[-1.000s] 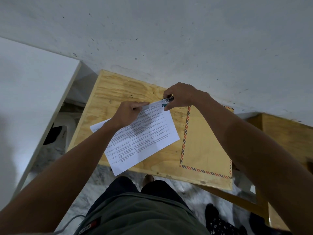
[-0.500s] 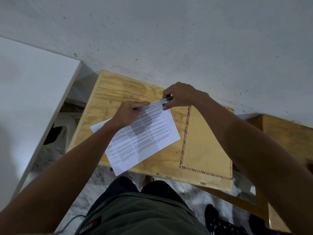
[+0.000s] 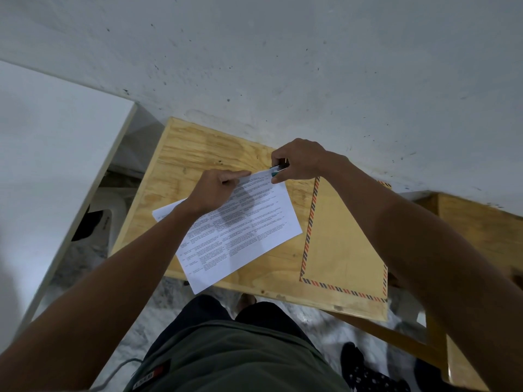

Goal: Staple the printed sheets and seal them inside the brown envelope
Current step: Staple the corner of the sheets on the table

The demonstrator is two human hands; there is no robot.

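Observation:
The printed sheets (image 3: 243, 233) lie at an angle on the plywood table (image 3: 198, 154), their near corner hanging over the front edge. My left hand (image 3: 218, 190) presses on their far edge with the forefinger stretched along it. My right hand (image 3: 300, 161) grips a small stapler (image 3: 276, 171), dark with a green tip, clamped over the sheets' far right corner. The brown envelope (image 3: 342, 244), edged with red and blue stripes, lies flat on the table to the right of the sheets, partly under my right forearm.
A white wall rises right behind the table. A white board (image 3: 56, 165) stands to the left, with a pale plastic stool (image 3: 110, 216) below it. A second wooden table (image 3: 481, 227) sits to the right. My legs and the marble floor show below the table's front edge.
Both hands and the sheets have stayed nearly in place. My right hand has shifted very slightly on the stapler at the sheets' corner.

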